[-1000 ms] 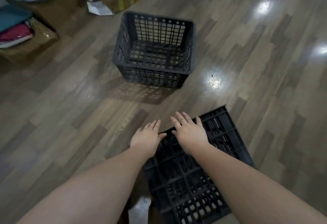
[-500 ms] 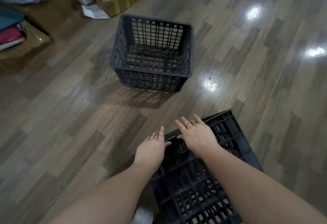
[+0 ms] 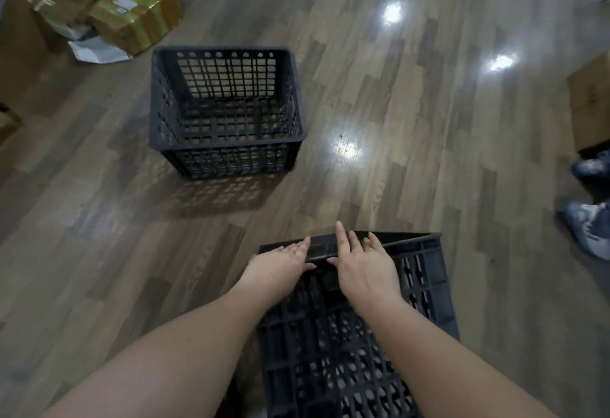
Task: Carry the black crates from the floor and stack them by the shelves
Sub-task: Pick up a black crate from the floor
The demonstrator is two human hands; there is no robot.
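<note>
Head view, near crate (image 3: 356,335): black, lying turned so its ribbed grid base faces up toward the camera, low in the frame, well short of the upright crate.
Head view, upright crate (image 3: 227,113): black, open top up, standing on the wood floor (image 3: 412,127), empty, well apart from the near crate and farther from the camera.
Left hand (image 3: 280,264): flat on the far edge of the near crate, fingers extended over the rim, not curled under; pressing or resting, no closed grip visible.
Right hand (image 3: 364,269): just beside the left hand on the same far edge, fingers spread and laid over the rim; likewise open, no wrap around the edge visible.
Surroundings: cardboard boxes (image 3: 109,8) beyond the upright crate to its left; shoes (image 3: 591,219) of another person off to the right of the near crate; no shelves visible.
Step in hand, as judged: taking hold of the near crate for a lift or a turn.
Risk, grip: both hands close together on one edge, so a lift likely swings the crate and slips from flat fingers.
Risk, floor: glossy surface, so a tilted crate likely slides away under push.
Risk, path: upright crate and nearby shoes lying in any carry route, a trip or a bump if unseen behind the load.
</note>
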